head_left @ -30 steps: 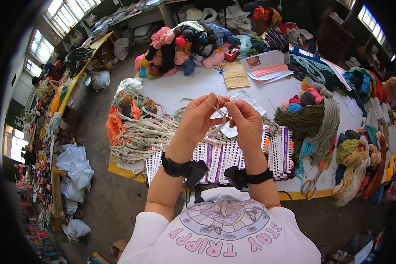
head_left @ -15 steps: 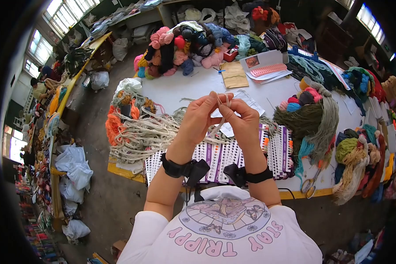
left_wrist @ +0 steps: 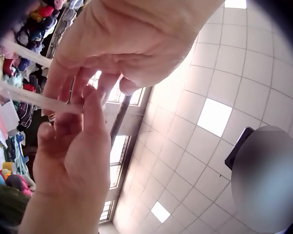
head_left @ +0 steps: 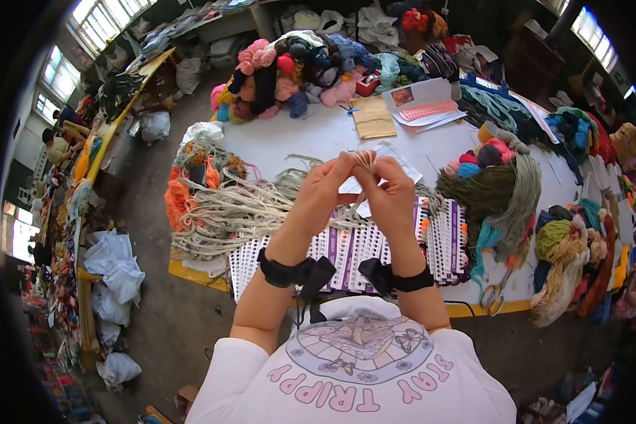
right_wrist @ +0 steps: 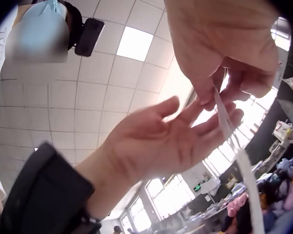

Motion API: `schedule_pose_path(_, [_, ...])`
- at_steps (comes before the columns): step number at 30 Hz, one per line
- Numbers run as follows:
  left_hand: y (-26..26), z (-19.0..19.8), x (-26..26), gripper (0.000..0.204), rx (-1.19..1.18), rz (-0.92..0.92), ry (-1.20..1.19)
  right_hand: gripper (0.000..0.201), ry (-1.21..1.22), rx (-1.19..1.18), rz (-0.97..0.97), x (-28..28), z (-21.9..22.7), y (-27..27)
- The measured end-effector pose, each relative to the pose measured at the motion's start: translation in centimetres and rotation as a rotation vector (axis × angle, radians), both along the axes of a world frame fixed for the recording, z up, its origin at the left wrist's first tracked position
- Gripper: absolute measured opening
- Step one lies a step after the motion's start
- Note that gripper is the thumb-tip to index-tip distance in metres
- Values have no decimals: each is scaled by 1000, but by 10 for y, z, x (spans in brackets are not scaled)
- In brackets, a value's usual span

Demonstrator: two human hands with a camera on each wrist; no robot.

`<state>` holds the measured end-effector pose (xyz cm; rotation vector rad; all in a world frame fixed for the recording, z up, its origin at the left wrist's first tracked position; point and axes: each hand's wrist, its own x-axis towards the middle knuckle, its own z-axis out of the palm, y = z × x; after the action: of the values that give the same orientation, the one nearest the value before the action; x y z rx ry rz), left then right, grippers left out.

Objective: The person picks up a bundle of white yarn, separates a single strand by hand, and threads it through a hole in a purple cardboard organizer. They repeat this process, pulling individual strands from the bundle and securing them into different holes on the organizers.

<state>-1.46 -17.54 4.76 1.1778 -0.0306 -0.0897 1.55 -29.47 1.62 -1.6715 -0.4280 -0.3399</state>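
Both hands meet over the table in the head view, with white yarn [head_left: 362,157] looped at the fingertips. My left hand [head_left: 324,185] has its fingers extended among the loops, and its thumb [right_wrist: 170,106] stands apart in the right wrist view. My right hand [head_left: 390,189] pinches the yarn between thumb and fingers. A pale strand [right_wrist: 248,178] runs down from that pinch in the right wrist view. Seen from the left wrist, the strand [left_wrist: 34,97] stretches sideways from the right thumb. The fingers partly hide the loops.
Below the hands lie white hole-punched cards [head_left: 343,247]. A heap of off-white yarn [head_left: 240,205] is at left, olive skeins [head_left: 480,187] at right. Scissors [head_left: 497,295] lie near the front edge. Coloured yarn [head_left: 290,81] and a wooden board [head_left: 373,117] are farther back.
The right hand has moved closer to the left fingertips. The white yarn, earlier hanging loosely between the hands, now shows several loops bunched at the fingertips. The head view has shifted slightly.
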Motion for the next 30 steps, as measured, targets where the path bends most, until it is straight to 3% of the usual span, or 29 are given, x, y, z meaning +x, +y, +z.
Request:
schedule_pose_path(2, [29, -12, 0, 42, 105, 3, -1, 5, -9, 21, -62, 4, -1, -24])
schedule_pose_path(3, [52, -21, -1, 41, 158, -1, 6, 7, 115, 206, 39, 11, -9, -55])
schedule_pose_path(4, [76, -29, -4, 40, 179, 115, 38, 12, 400, 455, 71, 14, -6, -96])
schedule_pose_path(5, [104, -41, -10, 38, 202, 227, 84, 18, 574, 856, 177, 24, -12, -149])
schedule_pose_path(6, [135, -56, -18, 35, 178, 386, 192, 24, 531, 1112, 489, 36, -34, -229])
schedule_pose_path(7, [163, -74, -29, 33, 146, 493, 235, 25, 449, 1218, 112, 30, -21, -277])
schedule_pose_path(8, [193, -97, -40, 31, 57, 560, 293, 21, 313, 1120, -58, 28, -33, -369])
schedule_pose_path(10, [197, -125, -50, 31, 108, 613, 356, 18, 36, 905, -343, 0, -8, -422])
schedule_pose_path(11, [190, -141, -49, 31, 111, 598, 381, 16, 68, 824, -303, 7, -19, -418])
schedule_pose_path(13, [142, -183, -34, 27, 126, 361, 380, 13, 119, 652, -225, 20, -41, -411])
schedule_pose_path(14, [99, -186, -28, 24, 174, 257, 410, 14, 293, 655, -411, 26, -49, -325])
schedule_pose_path(15, [65, -203, -21, 21, 204, 167, 440, 19, 227, -65, -404, 27, -79, -271])
schedule_pose_path(16, [32, -217, -12, 21, 235, 80, 533, 26, 565, 270, -252, 35, -118, -240])
schedule_pose_path(17, [1, -228, -5, 22, 189, 9, 599, 30, 750, 302, -187, 29, -148, -195])
schedule_pose_path(18, [-20, -241, -1, 23, 157, -40, 605, 31, 762, 144, 14, 21, -183, -163])
schedule_pose_path(19, [-36, -255, 2, 24, 123, -89, 613, 35, 941, 318, 205, 13, -193, -137])
schedule_pose_path(21, [-53, -276, 9, 26, 10, -151, 659, 41, 1137, 331, 342, 8, -230, -108])
schedule_pose_path(22, [-54, -277, 11, 25, -31, -199, 604, 40, 1199, 455, 400, 4, -238, -96])
schedule_pose_path(25, [-57, -291, 19, 20, -21, -121, 714, 27, 1286, 546, 452, 4, -238, -82])
schedule_pose_path(30, [-48, -287, 28, 15, 23, -103, 754, 16, 1239, 497, 499, 12, -243, -82])
